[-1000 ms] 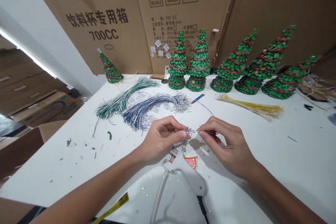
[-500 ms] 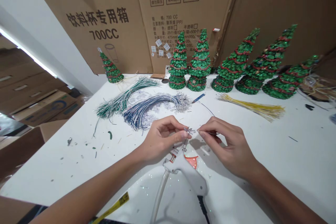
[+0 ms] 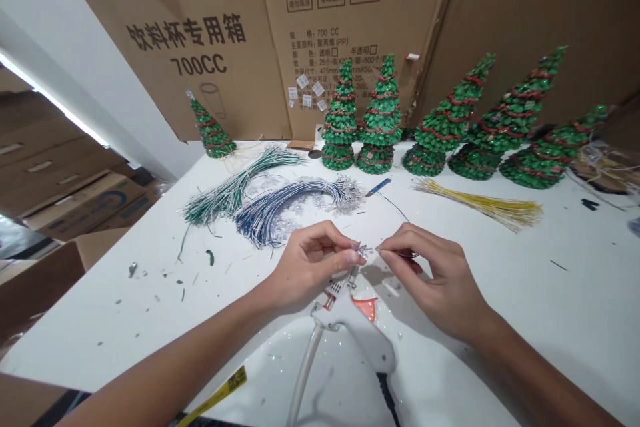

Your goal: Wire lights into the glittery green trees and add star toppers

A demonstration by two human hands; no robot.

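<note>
Near the middle of the table, my left hand (image 3: 317, 263) pinches a small clear, star-like piece (image 3: 364, 250) between thumb and fingertips. Facing it from the right, my right hand (image 3: 433, 273) is closed on a thin dark blue wire (image 3: 395, 205), whose tip points at the clear piece. Whether the tip touches the piece is too small to tell. Just below both hands lies a white glue gun (image 3: 360, 330), its nozzle end close under my left fingertips. An orange-red piece (image 3: 366, 308) shows beside the gun.
Several green trees with red garlands (image 3: 379, 113) stand along the back before cardboard boxes (image 3: 240, 100). Bundles of green (image 3: 240, 183), blue (image 3: 280, 203) and yellow wire (image 3: 480, 203) lie on the white table (image 3: 165, 320). A blue-handled blade (image 3: 379, 187) and scraps lie around.
</note>
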